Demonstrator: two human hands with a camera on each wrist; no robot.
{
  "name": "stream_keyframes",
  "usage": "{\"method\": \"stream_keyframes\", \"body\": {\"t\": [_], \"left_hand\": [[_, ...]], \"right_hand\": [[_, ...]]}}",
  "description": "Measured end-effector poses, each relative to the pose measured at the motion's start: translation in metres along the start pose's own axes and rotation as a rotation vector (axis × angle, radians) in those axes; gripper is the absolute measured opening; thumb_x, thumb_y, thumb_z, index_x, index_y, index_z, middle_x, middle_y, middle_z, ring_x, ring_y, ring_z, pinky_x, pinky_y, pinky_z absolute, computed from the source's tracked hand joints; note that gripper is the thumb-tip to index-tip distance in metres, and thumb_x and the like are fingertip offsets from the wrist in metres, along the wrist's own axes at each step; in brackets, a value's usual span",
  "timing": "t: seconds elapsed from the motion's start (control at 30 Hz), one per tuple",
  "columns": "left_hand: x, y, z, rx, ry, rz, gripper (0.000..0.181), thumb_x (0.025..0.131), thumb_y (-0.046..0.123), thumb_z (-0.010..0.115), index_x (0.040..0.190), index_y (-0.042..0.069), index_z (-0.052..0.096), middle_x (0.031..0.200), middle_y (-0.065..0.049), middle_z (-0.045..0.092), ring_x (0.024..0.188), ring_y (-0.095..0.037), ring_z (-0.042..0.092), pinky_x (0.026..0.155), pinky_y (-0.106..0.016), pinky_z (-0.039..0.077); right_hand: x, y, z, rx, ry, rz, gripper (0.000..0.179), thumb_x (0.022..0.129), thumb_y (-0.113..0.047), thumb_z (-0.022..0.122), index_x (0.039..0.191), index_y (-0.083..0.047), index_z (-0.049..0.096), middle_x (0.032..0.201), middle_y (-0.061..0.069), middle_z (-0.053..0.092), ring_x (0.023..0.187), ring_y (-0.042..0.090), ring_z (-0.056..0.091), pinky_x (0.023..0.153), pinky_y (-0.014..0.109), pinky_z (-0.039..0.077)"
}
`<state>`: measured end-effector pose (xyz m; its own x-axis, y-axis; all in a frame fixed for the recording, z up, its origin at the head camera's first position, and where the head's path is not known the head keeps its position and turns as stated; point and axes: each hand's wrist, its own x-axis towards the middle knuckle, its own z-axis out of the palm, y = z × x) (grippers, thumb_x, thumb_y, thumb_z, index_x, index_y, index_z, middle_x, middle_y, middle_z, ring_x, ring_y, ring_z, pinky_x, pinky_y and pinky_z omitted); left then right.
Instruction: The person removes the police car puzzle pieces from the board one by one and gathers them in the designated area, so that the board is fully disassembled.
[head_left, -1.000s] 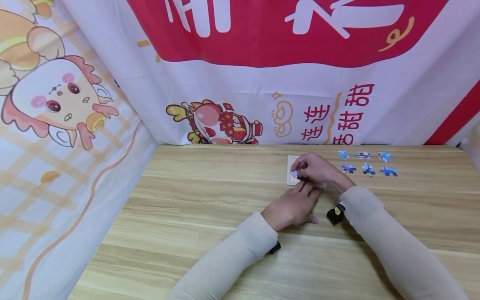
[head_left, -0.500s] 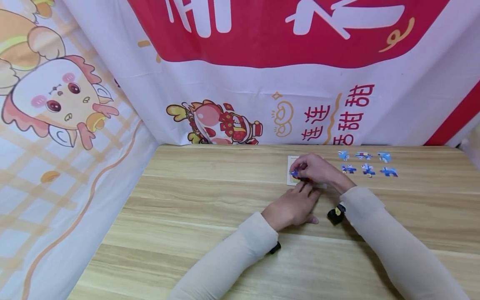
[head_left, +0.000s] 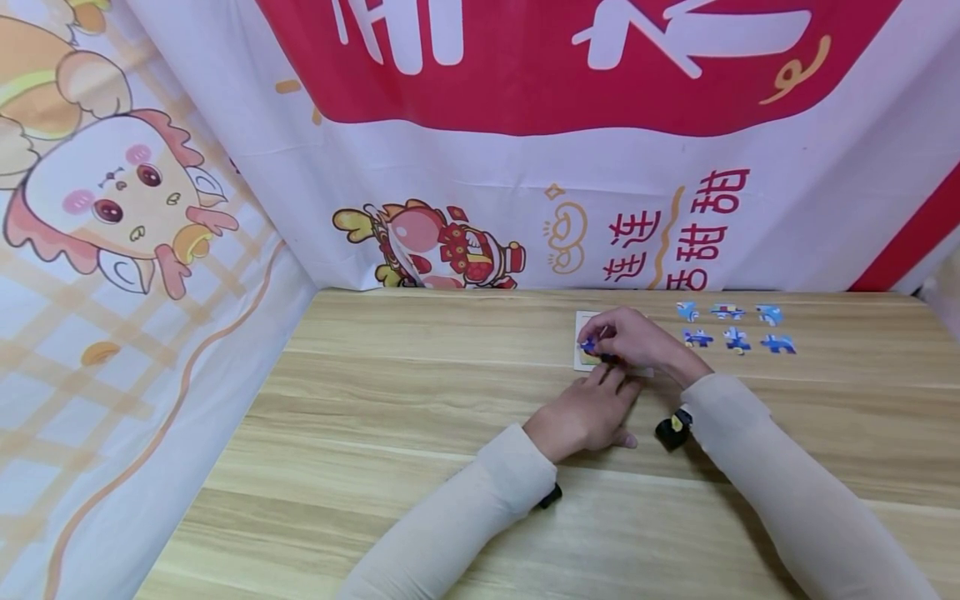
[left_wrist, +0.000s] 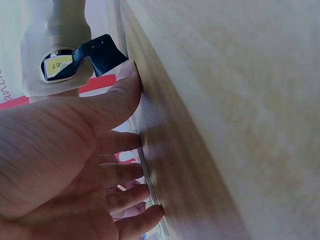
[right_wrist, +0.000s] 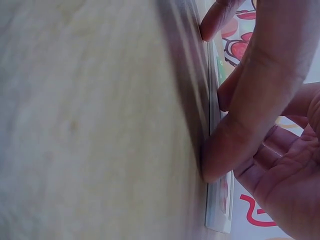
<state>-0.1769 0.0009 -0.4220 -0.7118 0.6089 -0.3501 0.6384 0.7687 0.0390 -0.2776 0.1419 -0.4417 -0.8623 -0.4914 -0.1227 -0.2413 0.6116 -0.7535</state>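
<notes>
A white-framed puzzle board point(head_left: 578, 327) lies flat near the table's back edge, mostly covered by the hands. Over its left part my right hand point(head_left: 633, 337) pinches a small blue puzzle piece point(head_left: 588, 344) between thumb and fingertips, low over the board. My left hand point(head_left: 592, 412) rests palm down just in front, its fingers reaching the board's near edge. In the left wrist view the fingers of the left hand point(left_wrist: 65, 165) extend to the board's thin rim, with the thumb on the tabletop. The right wrist view shows fingertips at the board's edge point(right_wrist: 220, 212).
Several loose blue puzzle pieces point(head_left: 737, 337) lie in two rows on the wooden table point(head_left: 405, 400), right of the board. A printed cloth point(head_left: 465, 167) hangs right behind the table's back edge, and another cloth point(head_left: 187, 358) stands along the left side.
The piece in my right fingertips has turned slightly, showing more blue, and a yellow patch shows below it. My left hand has stayed in place.
</notes>
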Motion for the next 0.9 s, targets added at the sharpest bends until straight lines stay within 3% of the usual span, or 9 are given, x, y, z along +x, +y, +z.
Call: {"method": "stream_keyframes", "body": {"t": [0.4, 0.9], "left_hand": [[0.002, -0.002, 0.001, 0.023, 0.041, 0.008, 0.084, 0.099, 0.060, 0.061, 0.166, 0.023, 0.029, 0.171, -0.001, 0.027, 0.157, -0.020, 0.026, 0.120, -0.035, 0.042], [0.003, -0.009, 0.000, -0.093, 0.049, 0.002, 0.080, 0.096, 0.057, 0.068, 0.163, 0.025, 0.038, 0.175, -0.002, 0.023, 0.162, -0.025, 0.022, 0.124, -0.042, 0.038]], "right_hand": [[-0.008, 0.004, -0.011, 0.033, 0.054, 0.022, 0.031, 0.097, -0.002, 0.061, 0.126, -0.006, 0.072, 0.112, 0.015, 0.069, 0.099, 0.027, 0.064, 0.083, 0.034, 0.052], [-0.037, 0.017, -0.046, -0.018, 0.147, 0.048, 0.025, 0.098, -0.002, 0.065, 0.122, -0.003, 0.071, 0.113, 0.016, 0.071, 0.102, 0.029, 0.065, 0.085, 0.034, 0.052]]}}
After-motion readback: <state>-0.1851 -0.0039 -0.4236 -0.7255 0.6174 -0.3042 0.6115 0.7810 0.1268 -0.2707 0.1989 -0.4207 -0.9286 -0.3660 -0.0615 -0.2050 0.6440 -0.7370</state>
